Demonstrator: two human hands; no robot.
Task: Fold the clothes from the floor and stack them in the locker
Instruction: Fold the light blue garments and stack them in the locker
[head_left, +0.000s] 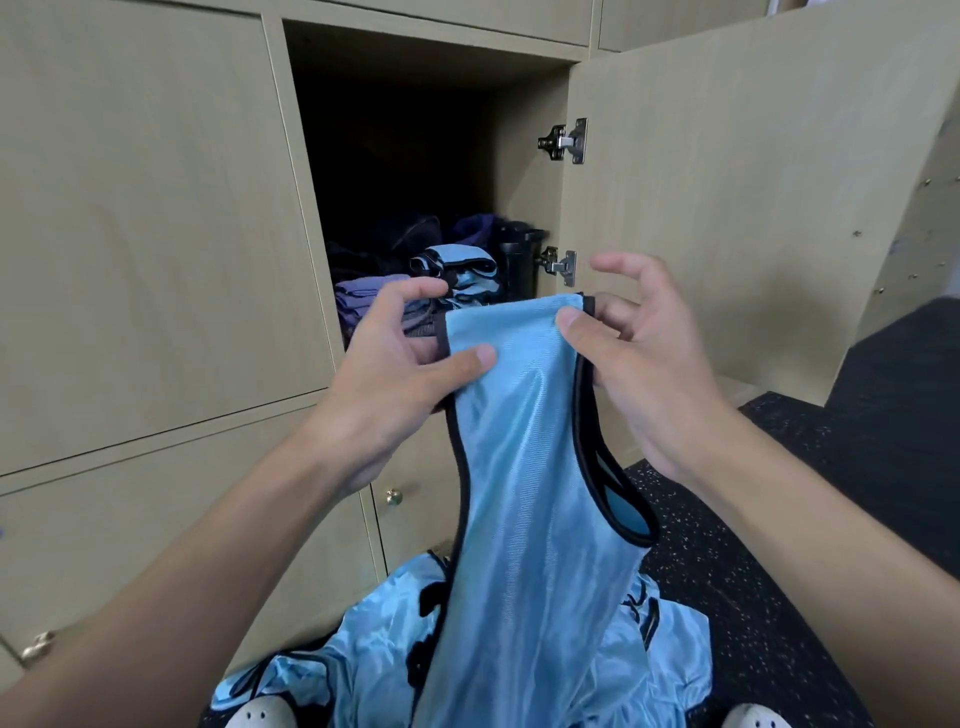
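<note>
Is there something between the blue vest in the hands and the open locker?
Nothing visible does. The left hand and right hand pinch the vest just before the locker, whose door stands open to the right. Folded clothes lie low inside; above them it is dark.

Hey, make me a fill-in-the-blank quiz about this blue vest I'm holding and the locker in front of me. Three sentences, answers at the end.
1. The left hand and right hand both pinch the top edge of a light ____ vest with black trim.
2. The locker door, hinged on the right, stands ____.
3. Inside the locker, the blue stack is already ____.

Answers: blue; open; folded.
</note>
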